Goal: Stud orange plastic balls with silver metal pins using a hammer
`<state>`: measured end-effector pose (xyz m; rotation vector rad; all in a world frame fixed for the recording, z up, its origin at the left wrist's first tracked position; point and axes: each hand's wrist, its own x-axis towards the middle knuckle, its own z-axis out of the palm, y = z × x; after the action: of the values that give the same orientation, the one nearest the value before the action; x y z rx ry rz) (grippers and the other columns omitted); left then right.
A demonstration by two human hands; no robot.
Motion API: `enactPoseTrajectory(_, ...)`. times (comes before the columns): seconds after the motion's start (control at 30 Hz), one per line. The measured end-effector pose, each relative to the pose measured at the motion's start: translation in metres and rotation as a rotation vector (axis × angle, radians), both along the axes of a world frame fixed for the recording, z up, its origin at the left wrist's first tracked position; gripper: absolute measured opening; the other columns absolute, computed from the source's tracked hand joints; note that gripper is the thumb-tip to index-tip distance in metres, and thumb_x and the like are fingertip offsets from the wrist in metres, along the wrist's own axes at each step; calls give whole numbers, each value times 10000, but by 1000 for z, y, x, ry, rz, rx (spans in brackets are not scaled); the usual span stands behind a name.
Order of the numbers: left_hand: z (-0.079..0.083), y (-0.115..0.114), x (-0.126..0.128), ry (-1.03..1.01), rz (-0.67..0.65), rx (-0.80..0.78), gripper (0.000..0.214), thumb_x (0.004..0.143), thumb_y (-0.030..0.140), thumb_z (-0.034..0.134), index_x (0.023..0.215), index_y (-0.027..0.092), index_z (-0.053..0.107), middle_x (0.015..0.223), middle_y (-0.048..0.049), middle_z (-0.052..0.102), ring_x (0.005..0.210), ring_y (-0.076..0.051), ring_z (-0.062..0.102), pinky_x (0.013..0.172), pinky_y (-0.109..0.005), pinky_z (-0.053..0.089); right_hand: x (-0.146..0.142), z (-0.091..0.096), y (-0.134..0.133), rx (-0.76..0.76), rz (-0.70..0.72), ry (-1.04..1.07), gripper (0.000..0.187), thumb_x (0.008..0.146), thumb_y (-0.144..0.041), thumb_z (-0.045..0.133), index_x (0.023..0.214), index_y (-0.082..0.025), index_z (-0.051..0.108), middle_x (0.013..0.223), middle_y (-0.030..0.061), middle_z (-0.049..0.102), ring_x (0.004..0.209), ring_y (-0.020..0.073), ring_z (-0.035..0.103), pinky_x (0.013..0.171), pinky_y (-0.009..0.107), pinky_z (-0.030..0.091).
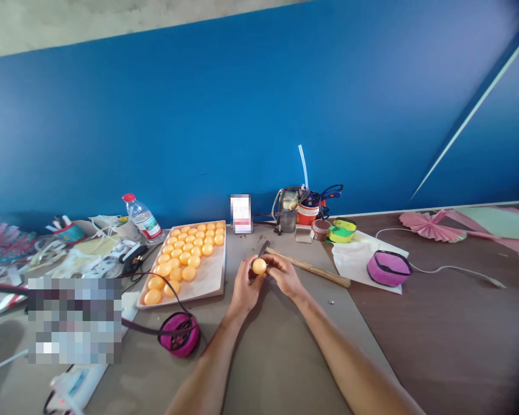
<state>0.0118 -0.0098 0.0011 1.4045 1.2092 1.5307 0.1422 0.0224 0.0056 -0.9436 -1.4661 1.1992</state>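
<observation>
An orange ball (pixel 259 266), which looks like a table tennis ball, is between my two hands over the grey mat. My left hand (pixel 245 283) is closed around its left side, fingers curled. From the right, my right hand (pixel 286 278) is closed with its fingertips at the ball; whether something small is also in them I cannot make out. Just beyond my fingers lie a dark flat blade-like tool (pixel 264 248) and a long wooden stick (pixel 311 268). To the left, a shallow white tray (pixel 211 274) holds several rows of matching orange balls.
A magenta pouch (pixel 179 335) with small dark pieces stands left of my forearm; another magenta pouch (pixel 388 268) sits on white paper at right. A water bottle (pixel 145 222), jar (pixel 289 213), red cup (pixel 307 215) and cables line the blue wall. A dark cord crosses the left side.
</observation>
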Motion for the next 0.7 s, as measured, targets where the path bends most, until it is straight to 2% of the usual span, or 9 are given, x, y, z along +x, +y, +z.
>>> enactPoseTrajectory(0.13, -8, 4, -3, 22, 55, -41, 409, 694, 226, 660, 1090, 217, 559, 997, -56, 582, 844, -177, 556, 785, -294, 436, 9, -8, 8, 205, -339, -337, 351, 673, -131, 385, 948, -167, 601, 919, 65, 644, 811, 171, 583, 742, 293, 436)
enactPoseTrajectory(0.2, -10, 6, -3, -11, 77, -42, 409, 674, 210, 671, 1070, 213, 570, 994, -53, 581, 865, -179, 557, 797, -293, 439, 13, -9, 9, 260, -399, -556, 323, 711, -120, 395, 945, -179, 610, 922, 62, 649, 843, 169, 580, 807, 301, 392)
enactPoseTrajectory(0.3, -8, 7, -3, -112, 92, -49, 414, 634, 185, 692, 1036, 210, 599, 1001, -56, 582, 854, -177, 563, 762, -277, 457, 16, -5, 6, 231, -326, -889, 237, 754, -167, 456, 910, -197, 631, 939, 60, 656, 883, 175, 576, 862, 318, 316)
enactPoseTrajectory(0.4, -2, 6, -2, -202, 85, -97, 438, 626, 189, 698, 1052, 219, 602, 1042, -60, 569, 763, -154, 579, 691, -265, 476, 14, -2, 1, 240, -200, -1108, 185, 765, -251, 515, 896, -210, 639, 972, 71, 642, 949, 201, 554, 878, 347, 259)
enactPoseTrajectory(0.57, 3, 6, -4, -305, 65, -172, 472, 631, 219, 709, 1089, 231, 594, 1033, -41, 586, 712, -133, 597, 701, -261, 474, 11, 0, -2, 296, -113, -1181, 164, 810, -215, 467, 830, -206, 629, 912, 57, 640, 922, 181, 556, 847, 336, 229)
enactPoseTrajectory(0.7, 2, 8, -4, -545, -27, -215, 459, 671, 284, 683, 1117, 241, 580, 971, -29, 615, 720, -142, 610, 731, -289, 476, 11, -1, 0, 294, -121, -1174, 202, 813, -147, 429, 786, -197, 623, 854, 50, 648, 855, 161, 566, 805, 305, 242)
